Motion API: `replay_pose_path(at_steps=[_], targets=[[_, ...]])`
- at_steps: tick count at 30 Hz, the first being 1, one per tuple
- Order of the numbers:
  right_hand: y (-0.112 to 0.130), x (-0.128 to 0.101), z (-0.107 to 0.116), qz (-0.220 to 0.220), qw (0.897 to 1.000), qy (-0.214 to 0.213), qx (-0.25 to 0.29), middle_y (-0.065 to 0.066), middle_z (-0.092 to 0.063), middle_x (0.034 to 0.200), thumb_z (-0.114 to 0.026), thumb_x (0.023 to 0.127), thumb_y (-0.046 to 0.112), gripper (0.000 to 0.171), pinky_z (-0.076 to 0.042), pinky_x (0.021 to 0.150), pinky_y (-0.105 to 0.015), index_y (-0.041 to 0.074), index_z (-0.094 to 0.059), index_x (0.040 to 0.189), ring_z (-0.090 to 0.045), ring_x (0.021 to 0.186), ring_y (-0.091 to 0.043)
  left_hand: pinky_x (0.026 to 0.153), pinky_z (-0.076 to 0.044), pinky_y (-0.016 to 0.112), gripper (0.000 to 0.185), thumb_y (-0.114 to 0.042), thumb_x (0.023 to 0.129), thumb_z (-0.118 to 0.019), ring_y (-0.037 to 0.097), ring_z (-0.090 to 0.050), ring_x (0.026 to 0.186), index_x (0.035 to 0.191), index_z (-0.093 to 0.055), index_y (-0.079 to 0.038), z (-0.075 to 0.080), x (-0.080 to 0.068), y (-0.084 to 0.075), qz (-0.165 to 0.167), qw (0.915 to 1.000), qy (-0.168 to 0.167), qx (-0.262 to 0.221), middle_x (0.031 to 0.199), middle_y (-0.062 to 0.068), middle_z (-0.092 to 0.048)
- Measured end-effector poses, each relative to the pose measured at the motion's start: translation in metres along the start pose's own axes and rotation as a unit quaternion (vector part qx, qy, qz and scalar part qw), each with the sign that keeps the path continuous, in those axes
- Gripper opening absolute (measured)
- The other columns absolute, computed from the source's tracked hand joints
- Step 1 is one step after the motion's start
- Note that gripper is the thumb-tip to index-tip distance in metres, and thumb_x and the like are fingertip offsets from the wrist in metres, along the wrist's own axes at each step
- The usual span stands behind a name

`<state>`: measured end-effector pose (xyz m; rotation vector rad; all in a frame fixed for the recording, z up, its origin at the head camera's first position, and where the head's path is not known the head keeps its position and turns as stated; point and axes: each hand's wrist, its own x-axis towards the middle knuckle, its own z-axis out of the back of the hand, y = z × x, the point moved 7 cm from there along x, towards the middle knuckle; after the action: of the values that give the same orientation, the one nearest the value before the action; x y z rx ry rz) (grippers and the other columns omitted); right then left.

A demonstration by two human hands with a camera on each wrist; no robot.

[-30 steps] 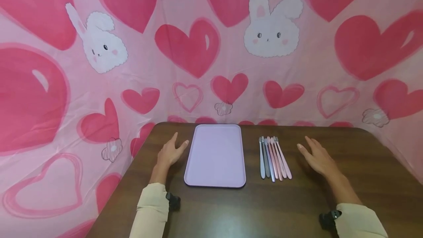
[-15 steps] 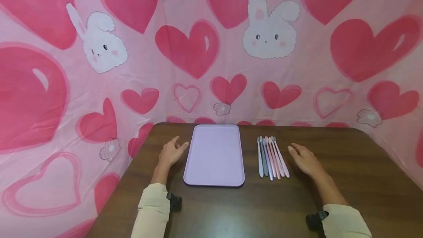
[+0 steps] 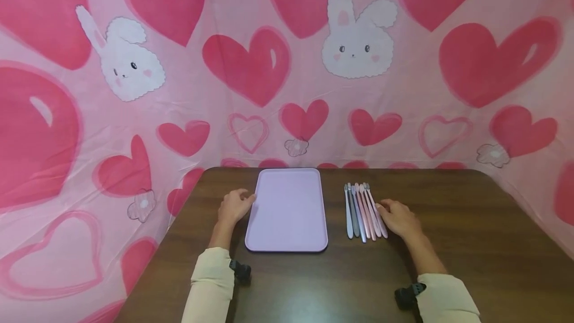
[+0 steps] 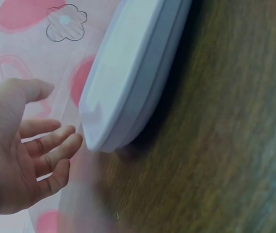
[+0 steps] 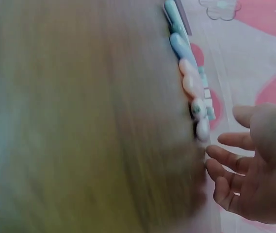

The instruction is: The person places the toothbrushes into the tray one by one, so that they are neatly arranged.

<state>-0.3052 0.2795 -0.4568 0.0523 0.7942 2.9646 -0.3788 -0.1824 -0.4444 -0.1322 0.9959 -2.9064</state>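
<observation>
A flat lilac tray (image 3: 287, 208) lies on the dark wooden table (image 3: 448, 243), and its near corner fills the left wrist view (image 4: 128, 82). My left hand (image 3: 235, 207) rests on the table at the tray's left edge, fingers spread and relaxed (image 4: 50, 145), holding nothing. Right of the tray, several toothbrushes (image 3: 362, 211) in grey, blue and pink lie side by side. My right hand (image 3: 396, 217) lies flat beside the rightmost brush, its fingertips (image 5: 215, 162) right by the handle ends (image 5: 193, 92). Contact cannot be made out.
A pink sheet printed with hearts and bunnies (image 3: 287, 64) hangs behind and around the table. Bare wood runs in front of the tray and to the right of my right hand. Both forearms are in cream sleeves (image 3: 208, 283).
My right hand has slid left across the table up to the toothbrushes. My left hand has edged closer to the tray's side.
</observation>
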Motion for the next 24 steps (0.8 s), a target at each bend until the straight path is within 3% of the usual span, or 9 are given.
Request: replay_pose_path(at_steps=[8, 17, 24], targets=[[-0.002, 0.002, -0.006, -0.021, 1.0, -0.017, 0.013, -0.028, -0.067, 0.122, -0.052, 0.099, 0.03, 0.053, -0.054, 0.084, -0.063, -0.007, -0.055, 0.137, -0.064, 0.109, -0.048, 0.095, -0.053, 0.058, 0.046, -0.037, 0.094, -0.064, 0.039, -0.068, 0.11, 0.124, -0.069, -0.002, -0.009, 0.0, 0.001, 0.01, 0.9992, 0.037, 0.004, 0.117, 0.02, -0.074], [-0.003, 0.002, -0.004, -0.049, 0.998, -0.026, 0.024, -0.027, -0.069, 0.114, -0.061, 0.094, 0.025, 0.045, -0.054, 0.077, -0.057, -0.007, -0.063, 0.126, -0.066, 0.101, -0.045, 0.093, -0.056, 0.053, 0.036, -0.025, 0.089, -0.069, 0.038, -0.069, 0.102, 0.113, -0.075, 0.001, -0.016, 0.006, 0.0, -0.006, 0.9993, 0.037, -0.003, 0.108, 0.021, -0.075], [0.001, 0.001, 0.0, -0.046, 0.998, -0.038, 0.037, -0.025, -0.074, 0.105, -0.069, 0.09, 0.023, 0.038, -0.053, 0.083, -0.056, -0.008, -0.071, 0.114, -0.068, 0.098, -0.044, 0.071, -0.063, 0.036, 0.026, -0.012, 0.087, -0.069, 0.029, -0.072, 0.082, 0.106, -0.077, 0.004, -0.018, 0.007, 0.003, 0.008, 0.9985, 0.031, -0.044, 0.104, 0.024, -0.075]])
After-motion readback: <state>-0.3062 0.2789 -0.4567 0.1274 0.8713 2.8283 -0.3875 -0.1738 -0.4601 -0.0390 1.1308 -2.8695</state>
